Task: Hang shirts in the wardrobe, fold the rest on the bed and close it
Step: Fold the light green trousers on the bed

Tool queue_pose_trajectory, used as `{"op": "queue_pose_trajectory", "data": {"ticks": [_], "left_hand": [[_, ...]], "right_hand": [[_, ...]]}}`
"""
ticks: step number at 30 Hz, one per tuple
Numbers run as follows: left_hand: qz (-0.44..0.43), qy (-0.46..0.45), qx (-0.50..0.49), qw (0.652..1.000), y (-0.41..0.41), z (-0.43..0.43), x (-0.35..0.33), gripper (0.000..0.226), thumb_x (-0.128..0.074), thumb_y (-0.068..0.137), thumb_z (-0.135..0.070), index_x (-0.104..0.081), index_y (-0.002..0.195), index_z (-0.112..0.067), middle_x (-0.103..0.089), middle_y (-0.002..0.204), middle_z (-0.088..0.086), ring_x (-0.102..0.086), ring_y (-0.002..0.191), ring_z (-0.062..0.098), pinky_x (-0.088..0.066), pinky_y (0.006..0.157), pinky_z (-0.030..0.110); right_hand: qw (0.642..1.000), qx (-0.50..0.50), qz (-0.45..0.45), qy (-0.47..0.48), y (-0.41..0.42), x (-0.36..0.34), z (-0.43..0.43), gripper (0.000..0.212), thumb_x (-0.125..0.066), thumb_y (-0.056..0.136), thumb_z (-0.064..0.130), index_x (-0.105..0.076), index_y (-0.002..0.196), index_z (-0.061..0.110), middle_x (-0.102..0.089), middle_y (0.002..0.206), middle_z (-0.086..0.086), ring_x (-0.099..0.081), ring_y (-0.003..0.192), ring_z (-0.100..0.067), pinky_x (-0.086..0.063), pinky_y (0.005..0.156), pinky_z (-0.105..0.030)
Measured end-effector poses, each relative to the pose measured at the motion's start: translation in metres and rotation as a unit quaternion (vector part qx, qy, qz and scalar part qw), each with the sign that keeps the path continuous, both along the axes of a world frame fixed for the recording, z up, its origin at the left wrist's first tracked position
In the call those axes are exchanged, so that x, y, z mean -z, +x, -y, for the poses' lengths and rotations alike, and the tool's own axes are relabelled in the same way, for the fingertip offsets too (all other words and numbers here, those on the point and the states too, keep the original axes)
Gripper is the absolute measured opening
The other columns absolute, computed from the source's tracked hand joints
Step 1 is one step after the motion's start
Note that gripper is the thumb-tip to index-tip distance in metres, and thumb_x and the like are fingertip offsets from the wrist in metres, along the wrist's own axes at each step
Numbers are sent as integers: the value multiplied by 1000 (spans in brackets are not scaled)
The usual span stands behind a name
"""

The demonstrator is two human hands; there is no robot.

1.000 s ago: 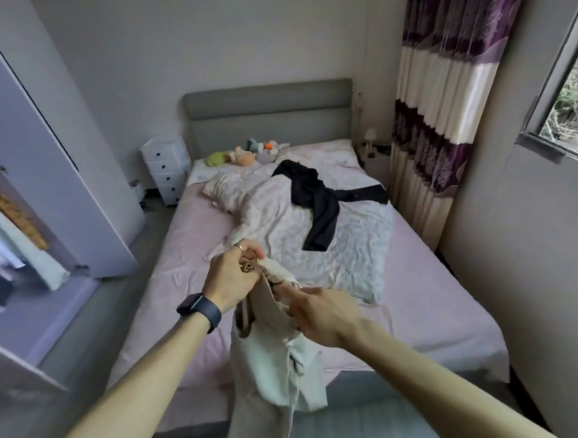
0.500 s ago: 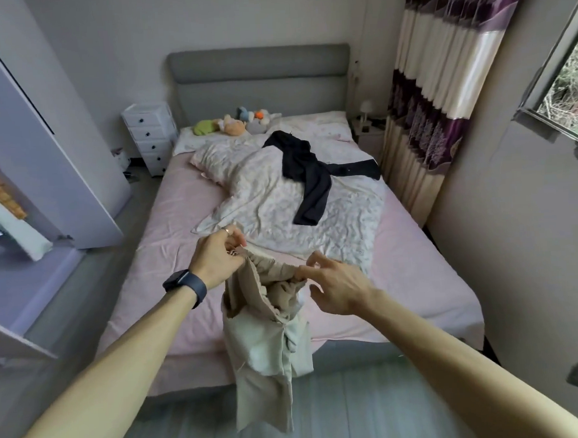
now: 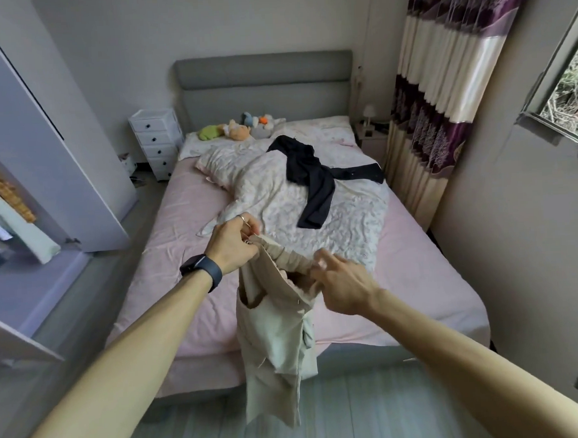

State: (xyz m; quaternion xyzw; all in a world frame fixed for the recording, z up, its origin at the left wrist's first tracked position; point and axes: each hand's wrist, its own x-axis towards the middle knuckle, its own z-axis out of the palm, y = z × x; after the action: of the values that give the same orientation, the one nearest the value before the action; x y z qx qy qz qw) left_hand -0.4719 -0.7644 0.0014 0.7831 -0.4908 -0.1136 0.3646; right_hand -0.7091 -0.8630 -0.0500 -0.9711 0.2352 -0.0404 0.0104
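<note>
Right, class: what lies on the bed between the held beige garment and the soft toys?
Head view: a floral duvet with a black garment draped on it, beyond the beige garment.

The bed [image 3: 191,289] has a pink sheet and a grey padded headboard [image 3: 263,74], and it stands on a floor [image 3: 355,411] of pale grey boards. On the sheet lies a crumpled flowered duvet [image 3: 341,223], which covers the middle and the right part. A black garment [image 3: 312,178] is spread on top of the duvet. At the head end there is a pillow [image 3: 192,150], with several soft toys [image 3: 237,130] on it, close to the headboard
</note>
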Motion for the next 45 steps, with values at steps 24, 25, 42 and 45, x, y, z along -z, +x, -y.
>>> {"op": "queue_pose_trajectory", "data": {"ticks": [24, 25, 42, 45], "left_hand": [[-244, -320, 3, 915, 5, 23, -170, 31, -69, 87, 2, -69, 108, -21, -73, 101, 1, -66, 89, 4, -53, 80, 17], [-237, -334, 8, 912, 0, 20, -175, 30, -68, 89, 1, -69, 108, -22, -72, 102, 2, -65, 92, 5, -52, 84, 17], [-266, -185, 38, 945, -20, -6, -94, 34, -63, 87, 14, -70, 105, -14, -78, 95, -3, -70, 96, 6, -52, 80, 16], [-249, -176, 17, 952, -17, -6, -83, 36, -63, 91, 7, -67, 118, -16, -72, 80, -5, -66, 82, 3, -50, 81, 15]], "right_hand": [[816, 115, 473, 311, 37, -200, 68, 36, -80, 78, 51, -69, 103, 27, -74, 96, 9, -70, 94, -11, -58, 85, -41], [820, 104, 464, 320, 35, -206, 67, 38, -78, 80, 52, -67, 107, 28, -73, 102, 8, -69, 98, -11, -57, 89, -40], [781, 48, 74, 619, 5, -142, 84, 39, -90, 68, 29, -73, 98, 12, -68, 103, -7, -61, 95, -30, -46, 80, -35], [853, 38, 230, 468, 13, -130, 83, 35, -93, 68, 26, -64, 82, 12, -59, 79, -3, -56, 76, -20, -45, 67, -37]]}}
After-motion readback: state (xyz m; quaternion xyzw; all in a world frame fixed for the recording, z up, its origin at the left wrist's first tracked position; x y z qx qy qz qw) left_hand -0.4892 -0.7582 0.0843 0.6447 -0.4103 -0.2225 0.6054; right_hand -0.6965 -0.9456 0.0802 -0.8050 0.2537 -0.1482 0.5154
